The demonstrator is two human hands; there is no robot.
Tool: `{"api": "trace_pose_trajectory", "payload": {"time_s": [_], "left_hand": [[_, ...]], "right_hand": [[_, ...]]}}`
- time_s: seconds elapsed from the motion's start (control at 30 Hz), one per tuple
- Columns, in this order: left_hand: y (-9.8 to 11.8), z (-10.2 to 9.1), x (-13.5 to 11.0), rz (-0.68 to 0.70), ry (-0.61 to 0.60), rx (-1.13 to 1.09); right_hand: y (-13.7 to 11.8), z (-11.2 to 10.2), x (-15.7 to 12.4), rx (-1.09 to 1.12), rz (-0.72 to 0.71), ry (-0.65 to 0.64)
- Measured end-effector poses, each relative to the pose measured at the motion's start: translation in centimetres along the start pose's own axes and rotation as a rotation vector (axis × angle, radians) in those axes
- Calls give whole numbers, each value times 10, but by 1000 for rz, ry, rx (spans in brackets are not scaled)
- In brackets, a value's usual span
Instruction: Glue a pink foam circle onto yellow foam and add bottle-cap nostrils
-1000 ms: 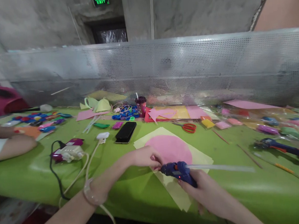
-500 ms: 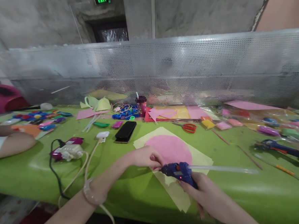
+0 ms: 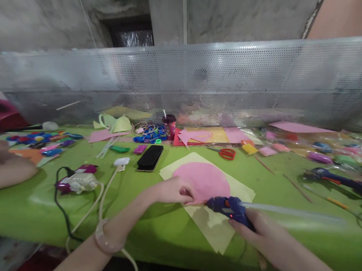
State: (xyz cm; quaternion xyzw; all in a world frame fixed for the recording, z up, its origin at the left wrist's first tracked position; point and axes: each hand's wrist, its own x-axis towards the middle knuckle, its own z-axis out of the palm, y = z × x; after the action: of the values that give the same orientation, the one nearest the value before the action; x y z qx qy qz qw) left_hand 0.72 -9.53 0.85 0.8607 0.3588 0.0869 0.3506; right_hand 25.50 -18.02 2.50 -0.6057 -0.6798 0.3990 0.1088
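Head cam: right hand (image 3: 268,230) has fingers clamped on a glue gun (image 3: 230,209), left hand (image 3: 173,190) curls at pink paper (image 3: 206,179), can't tell its grip

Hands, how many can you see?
2 clearly: left hand at the pink paper, right hand holding the glue gun. Another person's arm, far left: hand unclear.

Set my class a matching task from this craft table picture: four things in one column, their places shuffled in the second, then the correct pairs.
Things
1. Dark blue plastic glue gun with a long translucent stick
2. Round pink paper piece
3. Black rectangular phone
4. Dark purple lidded cup with a white straw

Places
A. Near the perforated metal screen
B. Flat on pale yellow paper sheets
C. In the right hand
D. Beside the white plastic charger

Pairs: 1-C, 2-B, 3-D, 4-A
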Motion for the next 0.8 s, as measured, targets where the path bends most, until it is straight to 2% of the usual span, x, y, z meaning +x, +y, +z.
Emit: {"api": "trace_pose_trajectory", "payload": {"time_s": [0.37,0.8], "left_hand": [[-7,4,0,42,47,68],[-13,9,-2,133,77,124]], "right_hand": [[5,-17,-2,-73,70,27],[3,-36,0,-155,67,22]]}}
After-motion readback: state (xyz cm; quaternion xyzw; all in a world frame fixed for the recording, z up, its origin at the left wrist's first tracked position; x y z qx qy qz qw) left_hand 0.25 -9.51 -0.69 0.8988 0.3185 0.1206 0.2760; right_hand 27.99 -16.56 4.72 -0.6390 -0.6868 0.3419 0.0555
